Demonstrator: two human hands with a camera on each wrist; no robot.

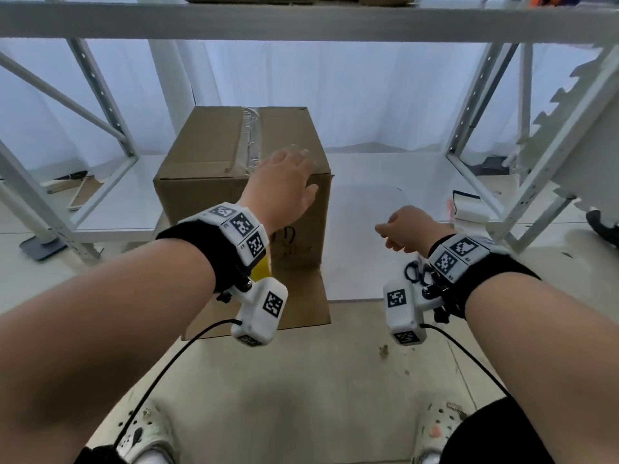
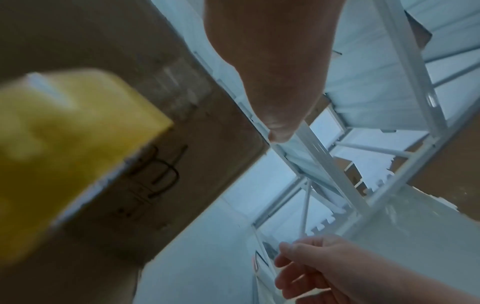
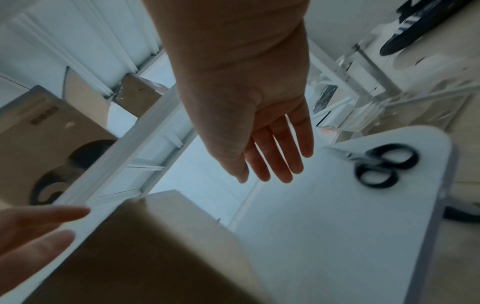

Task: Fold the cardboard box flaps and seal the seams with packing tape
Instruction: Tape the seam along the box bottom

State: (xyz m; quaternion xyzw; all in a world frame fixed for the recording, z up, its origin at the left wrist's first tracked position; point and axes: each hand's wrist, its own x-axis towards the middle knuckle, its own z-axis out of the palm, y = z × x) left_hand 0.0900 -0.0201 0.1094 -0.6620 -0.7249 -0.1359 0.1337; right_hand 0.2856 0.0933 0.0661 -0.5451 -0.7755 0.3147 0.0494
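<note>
From the head camera, one cardboard box [image 1: 241,182] stands on the white table [image 1: 361,229], its top flaps folded shut and a strip of clear packing tape [image 1: 251,139] running along the top seam. A bottom flap [image 1: 301,303] sticks out toward the person at table level. The left hand [image 1: 284,182] lies with fingers spread and straight at the box's near right top corner, holding nothing. The right hand [image 1: 407,231] hovers to the right of the box, apart from it, fingers loosely bent and holding nothing. One pair of black-handled scissors [image 1: 415,271] lies on the table under the right wrist

In the left wrist camera, the left hand's thumb [image 2: 275,115] reaches to the box's [image 2: 161,123] top corner; whether it touches cannot be told. A blurred yellow thing [image 2: 64,139] sits close to the lens. The right hand [image 2: 337,271] shows below with loosely curled fingers

In the right wrist camera, the right hand [image 3: 259,123] hangs with fingers straight and slightly apart above the table [image 3: 324,226], the box [image 3: 155,257] beside it. The scissors [image 3: 376,164] lie near the table's corner. The left hand's fingers [image 3: 39,230] appear at the lower left, outstretched
</note>
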